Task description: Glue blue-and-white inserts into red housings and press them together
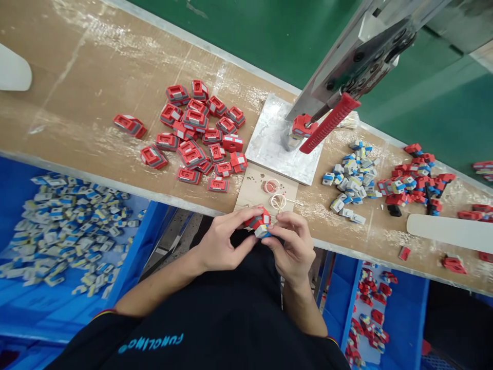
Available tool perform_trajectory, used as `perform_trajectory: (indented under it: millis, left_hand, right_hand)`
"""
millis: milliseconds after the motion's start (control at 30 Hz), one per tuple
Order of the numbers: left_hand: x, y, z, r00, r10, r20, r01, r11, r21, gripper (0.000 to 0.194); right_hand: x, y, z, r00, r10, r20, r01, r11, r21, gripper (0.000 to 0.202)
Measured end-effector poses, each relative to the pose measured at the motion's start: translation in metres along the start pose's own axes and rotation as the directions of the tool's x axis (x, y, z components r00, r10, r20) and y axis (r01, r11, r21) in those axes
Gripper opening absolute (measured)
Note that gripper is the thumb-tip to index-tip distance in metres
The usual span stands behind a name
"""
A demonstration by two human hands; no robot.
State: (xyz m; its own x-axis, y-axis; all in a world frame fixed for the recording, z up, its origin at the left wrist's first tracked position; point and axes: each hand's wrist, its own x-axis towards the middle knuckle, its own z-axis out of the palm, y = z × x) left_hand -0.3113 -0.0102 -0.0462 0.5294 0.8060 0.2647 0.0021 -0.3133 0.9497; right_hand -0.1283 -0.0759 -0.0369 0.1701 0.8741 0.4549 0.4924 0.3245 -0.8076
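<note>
Piece (257,221), one, small: red at one end, white, blue and yellow at the other; located between your two hands, at the near edge of the table (96,77).
Your left hand (220,241): nearly closed, thumb and fingers pinching the red end.
Your right hand (293,250): fingers curled, thumb and fingertips drawn together on the white-and-blue end.
Wooden board (248,196), one, just beyond your hands; bears two small round dishes (271,186), white-rimmed.
Metal plate (265,139), one, beyond the board; below a press fitted with a red handle (331,123).
Red-and-grey parts (194,119), loose group, on the table to your left.
White-and-blue parts (352,177), heaped to your right; red-and-blue parts (400,185) beside them.
Blue bins, two, below the table: left bin (133,252), holding many whitish parts; right bin (404,303), holding red ones.
</note>
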Motion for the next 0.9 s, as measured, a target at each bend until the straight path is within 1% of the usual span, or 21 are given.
perform_trajectory:
  millis: [67, 100, 167, 200, 267, 333, 433, 500, 600, 633, 667, 733, 800, 867, 900]
  left_hand:
    - [0.000, 0.000, -0.001, 0.999, 0.035, 0.017, -0.034, 0.999, -0.030, 0.067]
    - [-0.001, 0.000, -0.002, 0.998, 0.054, 0.012, -0.053, 0.998, -0.040, 0.068]
    - [-0.001, -0.001, -0.002, 0.995, 0.100, -0.010, -0.100, 0.994, -0.047, 0.063]
    - [-0.001, -0.001, -0.002, 0.992, 0.129, -0.018, -0.129, 0.990, -0.047, 0.059]
    - [-0.001, 0.000, -0.002, 0.982, 0.187, -0.018, -0.188, 0.981, -0.051, 0.052]
    - [-0.001, 0.001, -0.002, 0.973, 0.232, -0.019, -0.233, 0.971, -0.055, 0.049]
    - [-0.003, 0.001, -0.003, 0.967, 0.253, -0.024, -0.254, 0.964, -0.075, 0.049]
    - [-0.005, 0.000, -0.003, 0.971, 0.236, -0.043, -0.240, 0.964, -0.114, 0.048]
    - [-0.008, 0.000, -0.002, 0.985, 0.152, -0.087, -0.169, 0.954, -0.249, 0.042]
    - [-0.009, 0.002, -0.001, 0.989, 0.104, -0.104, -0.131, 0.940, -0.314, 0.038]
    - [-0.010, 0.004, 0.000, 0.992, 0.046, -0.118, -0.088, 0.922, -0.377, 0.035]
    - [-0.011, 0.008, 0.004, 0.985, -0.088, -0.151, 0.005, 0.877, -0.480, 0.031]
    - [-0.010, 0.010, 0.008, 0.957, -0.227, -0.182, 0.090, 0.828, -0.554, 0.034]
    - [-0.006, 0.009, 0.008, 0.914, -0.356, -0.192, 0.162, 0.758, -0.632, 0.039]
    - [-0.002, 0.007, 0.005, 0.887, -0.419, -0.192, 0.190, 0.712, -0.676, 0.040]
  right_hand:
    - [-0.002, 0.001, -0.002, 0.996, 0.083, 0.038, -0.086, 0.992, 0.093, 0.023]
    - [-0.002, 0.002, -0.002, 0.989, 0.128, 0.073, -0.138, 0.978, 0.155, 0.030]
    - [-0.003, 0.002, -0.004, 0.970, 0.190, 0.155, -0.226, 0.937, 0.266, 0.044]
    - [-0.003, 0.002, -0.005, 0.962, 0.200, 0.184, -0.249, 0.919, 0.304, 0.049]
    - [-0.003, 0.001, -0.007, 0.960, 0.192, 0.204, -0.253, 0.906, 0.339, 0.050]
    - [-0.003, 0.000, -0.007, 0.966, 0.175, 0.190, -0.231, 0.914, 0.333, 0.046]
    - [-0.003, -0.001, -0.005, 0.969, 0.184, 0.166, -0.228, 0.926, 0.302, 0.043]
    - [-0.002, -0.001, -0.005, 0.969, 0.186, 0.162, -0.227, 0.929, 0.294, 0.046]
    - [0.005, -0.001, -0.005, 0.980, 0.117, 0.161, -0.164, 0.932, 0.324, 0.059]
    - [0.008, -0.002, -0.005, 0.984, 0.077, 0.162, -0.128, 0.934, 0.333, 0.058]
    - [0.011, -0.004, -0.005, 0.986, 0.043, 0.163, -0.096, 0.938, 0.333, 0.052]
    - [0.015, -0.009, -0.004, 0.986, 0.008, 0.165, -0.059, 0.950, 0.306, 0.035]
    - [0.019, -0.015, -0.003, 0.985, 0.018, 0.173, -0.063, 0.964, 0.257, 0.025]
    - [0.023, -0.017, -0.007, 0.976, 0.049, 0.210, -0.091, 0.977, 0.194, 0.028]
    - [0.027, -0.016, -0.011, 0.978, 0.052, 0.203, -0.086, 0.983, 0.160, 0.030]
